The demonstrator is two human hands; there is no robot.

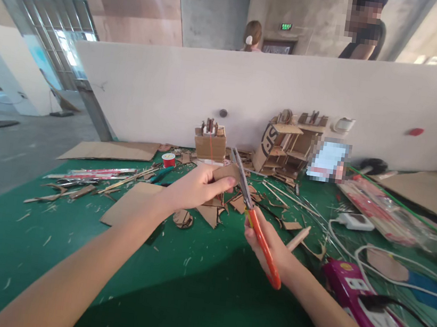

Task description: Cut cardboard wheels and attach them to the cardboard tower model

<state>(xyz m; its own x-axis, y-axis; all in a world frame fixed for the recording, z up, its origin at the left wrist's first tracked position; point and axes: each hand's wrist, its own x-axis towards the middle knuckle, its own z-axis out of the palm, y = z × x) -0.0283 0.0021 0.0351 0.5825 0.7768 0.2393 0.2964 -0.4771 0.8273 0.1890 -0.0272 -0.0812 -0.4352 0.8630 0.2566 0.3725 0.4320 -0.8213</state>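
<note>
My left hand [199, 187] pinches a small piece of brown cardboard [226, 172] between thumb and fingers. Wrapped round the orange handles of a pair of scissors [260, 237] is my right hand [264, 244]. The scissors' metal blades point up and away, right beside the cardboard's edge; whether they touch it I cannot tell. Below my hands lie cardboard scraps [207, 214] and a round cardboard disc [182, 219]. A larger flat cardboard sheet [130, 205] lies partly behind my left forearm.
Cardboard models stand against the white partition [163, 92]: a box [209, 149] and a shelf-like frame [281, 145]. A red thread spool [168, 160] and thin sticks lie left. At right are a pink power strip [369, 304], white cables, a charger [356, 221] and a lit screen [327, 160]. Two people are beyond.
</note>
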